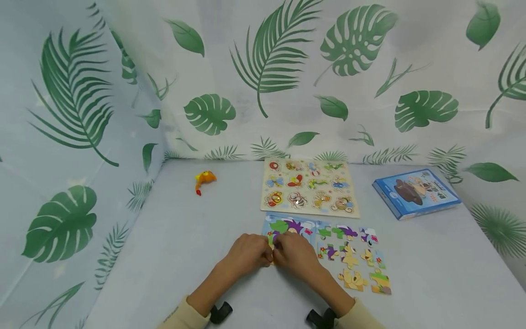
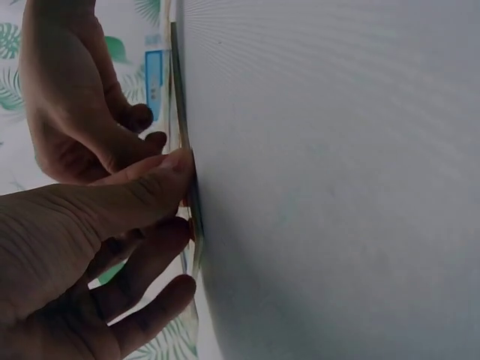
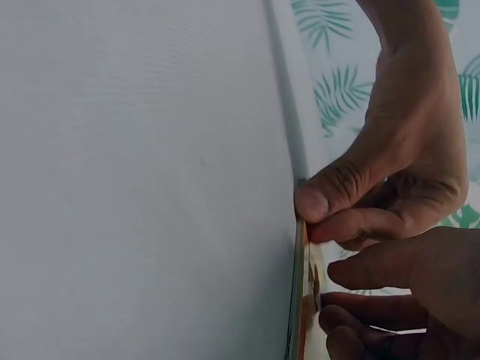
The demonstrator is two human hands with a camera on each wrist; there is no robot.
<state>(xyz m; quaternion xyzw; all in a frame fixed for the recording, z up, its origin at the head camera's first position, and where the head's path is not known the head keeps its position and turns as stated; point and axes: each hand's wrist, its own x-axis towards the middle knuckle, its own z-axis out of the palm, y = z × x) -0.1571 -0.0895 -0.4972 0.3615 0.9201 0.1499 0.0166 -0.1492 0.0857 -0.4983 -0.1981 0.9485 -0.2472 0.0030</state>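
Observation:
A jigsaw puzzle board (image 1: 310, 225) with a blue border lies on the table, its picture partly filled with green and purple pieces. Both hands meet over its lower left part and cover much of it. My left hand (image 1: 248, 251) holds the board's near edge, its thumb against the side in the right wrist view. Close beside it, my right hand (image 1: 296, 253) pinches a small puzzle piece (image 3: 316, 291) just over the board. The piece's printed face is hidden. Loose puzzle pieces (image 1: 352, 279) are spread to the right of the board.
Behind the puzzle lies a wooden insect peg board (image 1: 310, 185). A blue box (image 1: 417, 192) sits at the back right. An orange toy (image 1: 205, 178) lies at the back left. Leaf-printed cloth (image 1: 263, 128) hangs behind the white table (image 1: 185, 237).

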